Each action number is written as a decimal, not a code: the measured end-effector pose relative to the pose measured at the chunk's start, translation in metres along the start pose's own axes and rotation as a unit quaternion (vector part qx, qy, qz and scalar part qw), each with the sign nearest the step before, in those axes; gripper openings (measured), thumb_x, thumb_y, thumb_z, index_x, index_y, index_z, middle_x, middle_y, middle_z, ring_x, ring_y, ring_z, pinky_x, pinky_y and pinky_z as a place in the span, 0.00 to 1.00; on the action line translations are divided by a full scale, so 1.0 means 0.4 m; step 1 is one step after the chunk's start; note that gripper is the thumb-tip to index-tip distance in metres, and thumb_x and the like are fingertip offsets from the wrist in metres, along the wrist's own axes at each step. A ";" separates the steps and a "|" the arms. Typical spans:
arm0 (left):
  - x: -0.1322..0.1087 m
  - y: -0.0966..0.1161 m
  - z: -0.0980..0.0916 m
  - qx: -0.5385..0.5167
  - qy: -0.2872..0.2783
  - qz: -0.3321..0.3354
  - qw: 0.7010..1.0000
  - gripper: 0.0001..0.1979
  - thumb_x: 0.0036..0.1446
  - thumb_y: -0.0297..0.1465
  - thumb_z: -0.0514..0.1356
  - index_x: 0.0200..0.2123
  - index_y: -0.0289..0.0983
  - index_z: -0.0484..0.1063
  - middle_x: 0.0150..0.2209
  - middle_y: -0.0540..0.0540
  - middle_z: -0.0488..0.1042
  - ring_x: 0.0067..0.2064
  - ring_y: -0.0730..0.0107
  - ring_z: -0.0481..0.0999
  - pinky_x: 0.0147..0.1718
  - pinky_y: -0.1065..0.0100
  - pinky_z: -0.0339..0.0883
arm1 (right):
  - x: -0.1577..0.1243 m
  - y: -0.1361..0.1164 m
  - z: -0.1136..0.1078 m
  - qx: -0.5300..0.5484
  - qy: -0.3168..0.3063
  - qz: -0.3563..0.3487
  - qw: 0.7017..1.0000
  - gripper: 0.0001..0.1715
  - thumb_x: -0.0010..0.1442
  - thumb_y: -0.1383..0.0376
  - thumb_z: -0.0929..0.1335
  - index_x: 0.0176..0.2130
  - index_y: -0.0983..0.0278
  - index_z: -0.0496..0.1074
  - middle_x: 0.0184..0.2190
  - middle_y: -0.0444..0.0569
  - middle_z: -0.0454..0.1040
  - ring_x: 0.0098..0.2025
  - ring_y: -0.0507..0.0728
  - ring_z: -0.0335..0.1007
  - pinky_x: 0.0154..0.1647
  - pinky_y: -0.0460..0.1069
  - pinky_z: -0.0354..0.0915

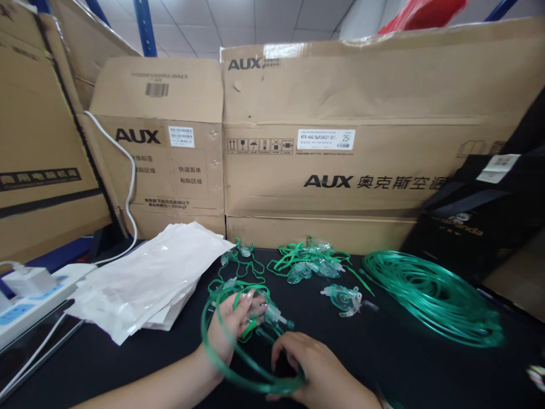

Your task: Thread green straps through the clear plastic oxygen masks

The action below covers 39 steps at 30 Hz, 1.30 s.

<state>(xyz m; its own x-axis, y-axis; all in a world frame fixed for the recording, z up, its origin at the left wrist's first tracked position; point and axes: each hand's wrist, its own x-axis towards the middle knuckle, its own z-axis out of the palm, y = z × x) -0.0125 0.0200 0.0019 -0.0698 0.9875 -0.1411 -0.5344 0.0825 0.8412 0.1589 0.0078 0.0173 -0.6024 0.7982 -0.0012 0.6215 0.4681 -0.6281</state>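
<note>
My left hand [232,321] is closed on a clear green-tinted mask [261,309] with a white connector and green elastic strap, in the lower middle of the head view. A loop of green tubing [232,372] hangs around my left wrist and runs to my right hand [309,363]. The fingers of my right hand are curled round the lower right part of this loop, just right of and below the mask. Its fingertips are partly hidden.
Behind the hands lie more masks with green straps [317,261] and a single mask [344,298]. Coiled green tubing [434,295] is on the right. White plastic bags [149,272] and a power strip [46,295] are left. Cardboard boxes [264,165] stand behind; a black bag [464,216] leans right.
</note>
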 end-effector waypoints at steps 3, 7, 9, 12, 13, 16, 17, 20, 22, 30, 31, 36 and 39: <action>-0.002 0.003 0.002 -0.005 -0.003 -0.002 1.000 0.12 0.43 0.33 0.65 0.31 0.31 0.73 0.34 0.39 0.79 0.35 0.59 0.77 0.35 0.64 0.69 | -0.006 -0.007 0.000 -0.049 -0.022 -0.024 0.998 0.05 0.46 0.70 0.68 0.28 0.62 0.68 0.26 0.42 0.66 0.29 0.51 0.61 0.30 0.43 0.55; 0.001 0.003 0.000 -0.012 0.001 -0.005 1.000 0.13 0.41 0.32 0.66 0.31 0.31 0.73 0.32 0.38 0.78 0.34 0.59 0.77 0.34 0.64 0.69 | -0.009 -0.003 -0.018 -0.030 -0.020 -0.040 0.999 0.01 0.50 0.68 0.65 0.26 0.63 0.66 0.24 0.42 0.64 0.28 0.51 0.59 0.28 0.42 0.54; 0.006 0.001 -0.001 -0.010 0.006 -0.007 1.000 0.13 0.40 0.32 0.67 0.30 0.31 0.73 0.31 0.39 0.79 0.32 0.59 0.77 0.32 0.64 0.69 | -0.008 0.002 -0.024 0.015 -0.004 -0.026 1.000 0.01 0.51 0.66 0.65 0.28 0.63 0.65 0.24 0.40 0.62 0.26 0.49 0.58 0.27 0.42 0.53; 0.007 0.002 0.000 -0.001 0.016 -0.007 1.000 0.14 0.37 0.33 0.68 0.28 0.32 0.73 0.28 0.41 0.79 0.29 0.61 0.77 0.30 0.66 0.68 | 0.001 0.018 -0.024 0.097 0.026 0.000 0.995 0.05 0.51 0.70 0.64 0.32 0.61 0.64 0.22 0.37 0.57 0.24 0.48 0.54 0.26 0.41 0.52; 0.004 0.004 0.002 0.003 0.015 -0.005 1.000 0.14 0.38 0.33 0.68 0.28 0.32 0.74 0.27 0.42 0.79 0.29 0.62 0.77 0.29 0.67 0.67 | 0.004 0.024 -0.023 0.118 0.036 0.006 0.992 0.06 0.51 0.70 0.63 0.32 0.61 0.64 0.21 0.37 0.56 0.24 0.48 0.53 0.25 0.41 0.52; -0.008 0.014 0.011 0.015 0.001 0.003 1.000 0.13 0.38 0.34 0.67 0.28 0.31 0.74 0.28 0.42 0.79 0.29 0.64 0.76 0.29 0.69 0.66 | 0.015 0.042 -0.022 0.164 0.067 0.027 0.984 0.03 0.53 0.67 0.63 0.33 0.61 0.64 0.19 0.36 0.55 0.22 0.48 0.50 0.24 0.42 0.51; -0.011 0.017 0.013 0.018 -0.001 0.008 1.000 0.12 0.39 0.34 0.67 0.27 0.32 0.74 0.28 0.43 0.79 0.29 0.64 0.76 0.30 0.69 0.66 | 0.018 0.047 -0.025 0.174 0.075 0.030 0.981 0.03 0.54 0.65 0.63 0.32 0.62 0.64 0.20 0.37 0.57 0.22 0.48 0.51 0.24 0.42 0.52; -0.014 0.016 0.016 0.025 -0.001 0.008 1.000 0.12 0.39 0.34 0.67 0.26 0.32 0.74 0.27 0.43 0.79 0.29 0.64 0.76 0.29 0.69 0.66 | 0.024 0.053 -0.042 0.215 0.081 0.050 0.972 0.10 0.54 0.58 0.64 0.29 0.63 0.66 0.19 0.38 0.59 0.20 0.47 0.51 0.21 0.42 0.53; -0.012 0.010 0.013 0.027 0.002 -0.001 1.000 0.13 0.39 0.34 0.67 0.28 0.32 0.74 0.28 0.42 0.79 0.29 0.63 0.77 0.31 0.68 0.67 | 0.026 0.054 -0.058 0.294 0.065 0.110 0.947 0.15 0.53 0.53 0.63 0.29 0.63 0.66 0.14 0.35 0.52 0.14 0.46 0.44 0.13 0.42 0.49; -0.012 0.000 -0.004 0.103 -0.061 -0.034 0.992 0.14 0.49 0.37 0.61 0.35 0.33 0.72 0.36 0.39 0.78 0.38 0.60 0.77 0.39 0.64 0.66 | 0.036 0.099 -0.101 0.644 0.091 0.202 0.733 0.17 0.57 0.55 0.62 0.29 0.67 0.67 0.12 0.32 0.47 0.11 0.41 0.35 0.10 0.38 0.41; -0.012 0.001 -0.004 0.097 -0.060 -0.034 0.993 0.14 0.49 0.37 0.61 0.35 0.33 0.72 0.36 0.39 0.78 0.38 0.60 0.77 0.39 0.64 0.66 | 0.037 0.103 -0.104 0.650 0.097 0.198 0.727 0.16 0.57 0.56 0.62 0.29 0.67 0.67 0.12 0.32 0.48 0.10 0.41 0.35 0.10 0.38 0.42; -0.009 0.000 -0.005 0.049 -0.032 -0.019 0.998 0.11 0.48 0.34 0.62 0.34 0.33 0.72 0.36 0.40 0.78 0.36 0.61 0.77 0.35 0.65 0.68 | 0.033 0.085 -0.111 0.617 0.088 0.164 0.765 0.19 0.57 0.54 0.62 0.30 0.68 0.68 0.11 0.33 0.51 0.09 0.40 0.38 0.09 0.37 0.46; -0.008 0.001 -0.007 0.045 -0.032 -0.016 0.998 0.11 0.48 0.34 0.62 0.33 0.32 0.72 0.35 0.39 0.78 0.37 0.60 0.77 0.35 0.66 0.69 | 0.028 0.054 -0.108 0.560 0.090 0.150 0.810 0.21 0.56 0.51 0.61 0.35 0.66 0.68 0.17 0.39 0.64 0.09 0.42 0.50 0.10 0.40 0.56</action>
<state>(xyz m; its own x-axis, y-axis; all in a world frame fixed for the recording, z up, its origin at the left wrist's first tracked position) -0.0149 0.0167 0.0013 0.0013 0.9903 -0.1387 -0.4577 0.1240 0.8804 0.1873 0.0430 0.0375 -0.3636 0.9018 -0.2336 -0.1779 -0.3133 -0.9328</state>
